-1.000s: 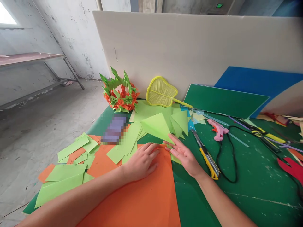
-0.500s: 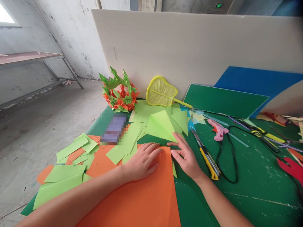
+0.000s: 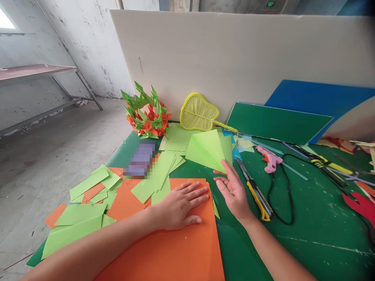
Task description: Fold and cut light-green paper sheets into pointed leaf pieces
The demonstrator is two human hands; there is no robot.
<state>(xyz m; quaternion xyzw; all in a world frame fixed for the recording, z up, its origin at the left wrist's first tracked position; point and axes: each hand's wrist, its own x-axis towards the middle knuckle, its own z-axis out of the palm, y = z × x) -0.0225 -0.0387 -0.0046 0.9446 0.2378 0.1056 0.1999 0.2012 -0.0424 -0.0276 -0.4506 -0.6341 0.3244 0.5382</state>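
My left hand (image 3: 184,205) lies flat with spread fingers on a large sheet of orange paper (image 3: 164,253), near its top edge. Just right of that sheet, my right hand (image 3: 233,189) is open, thumb apart from the fingers. Its fingertips touch the lower corner of a creased light green paper (image 3: 205,148). Whether any of them reach under that corner, I cannot tell. Close to the right hand lies a yellow utility knife (image 3: 258,201).
Green and orange paper pieces (image 3: 79,214) spread over the left. Behind are a folded-paper basket (image 3: 148,117), a yellow fan (image 3: 199,113) and a leaning white board (image 3: 234,50). A pink glue gun (image 3: 269,158) with black cord and a red piece (image 3: 360,207) lie right.
My left hand has slid right and flattened out on the orange sheet. My right hand has shifted slightly right, and the creased green paper has moved right with it.
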